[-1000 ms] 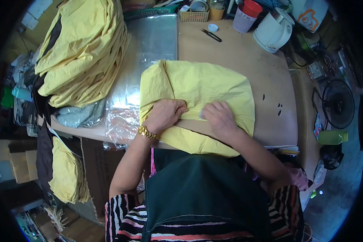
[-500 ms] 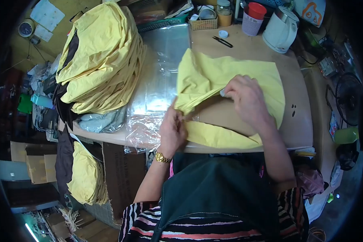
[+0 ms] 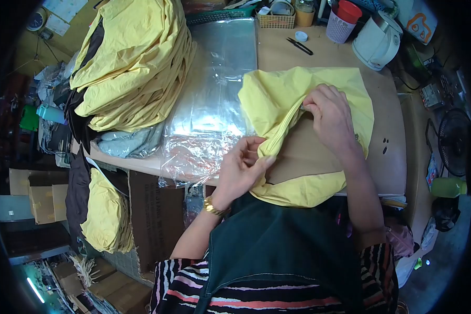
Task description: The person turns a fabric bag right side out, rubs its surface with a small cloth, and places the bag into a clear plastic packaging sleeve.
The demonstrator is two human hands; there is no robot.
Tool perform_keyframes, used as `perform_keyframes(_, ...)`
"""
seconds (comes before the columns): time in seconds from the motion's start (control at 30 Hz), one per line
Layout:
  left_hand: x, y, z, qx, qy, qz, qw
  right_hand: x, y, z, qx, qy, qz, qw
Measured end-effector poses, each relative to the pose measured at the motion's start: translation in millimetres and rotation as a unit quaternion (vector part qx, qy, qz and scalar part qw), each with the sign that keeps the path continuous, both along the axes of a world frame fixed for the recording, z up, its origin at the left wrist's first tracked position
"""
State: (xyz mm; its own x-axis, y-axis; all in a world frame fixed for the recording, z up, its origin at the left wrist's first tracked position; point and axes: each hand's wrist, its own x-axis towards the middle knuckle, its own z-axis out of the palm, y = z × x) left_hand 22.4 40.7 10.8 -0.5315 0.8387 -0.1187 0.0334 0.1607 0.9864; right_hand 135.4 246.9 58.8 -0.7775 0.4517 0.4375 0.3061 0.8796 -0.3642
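A yellow fabric piece (image 3: pixel 345 81) lies on the brown-topped table in front of me, curving round a bare patch of tabletop. My left hand (image 3: pixel 243 165) pinches its gathered inner edge between thumb and fingers on the left side. Further up that same edge, my right hand (image 3: pixel 327 112) is closed with its fingertips on the fabric. Something small and greyish shows at those fingertips, too small to name. Between the two hands the edge runs in a narrow, bunched strip. The lower part of the fabric droops over the table's front edge against my dark apron (image 3: pixel 277 246).
At the left rises a tall pile of yellow fabric pieces (image 3: pixel 136 68), beside clear plastic sheets (image 3: pixel 214 73). Black thread snips (image 3: pixel 300 46), a white cap (image 3: pixel 301 36), a lilac cup (image 3: pixel 340 29) and a white kettle (image 3: pixel 377 42) stand or lie along the back.
My left hand has shifted right and now pinches the edge higher up. The right hand has moved slightly up and right. The edge between them is more bunched and steeper.
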Motion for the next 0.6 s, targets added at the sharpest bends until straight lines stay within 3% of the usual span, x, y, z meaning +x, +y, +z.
perform_keyframes(0.1, -9.2, 8.6, -25.2, 0.034, -0.039, 0.052, 0.997, 6.0, -4.3, -5.5, 0.013, 0.058, 0.015, 0.998)
perform_keyframes(0.13, -12.2, 6.8, -25.5, 0.070, -0.127, 0.048, 0.988, 8.5, -2.9, -10.2, 0.016, 0.079, 0.008, 0.997)
perform_keyframes(0.27, -12.9, 1.6, -19.3, 0.091, -0.228, 0.039, 0.969, 18.3, 2.7, -29.9, -0.020, 0.076, -0.012, 0.997)
perform_keyframes(0.6, -8.8, -4.9, -5.5, 0.076, -0.154, -0.007, 0.985, 25.2, -3.1, -26.0, -0.037, 0.045, -0.030, 0.998)
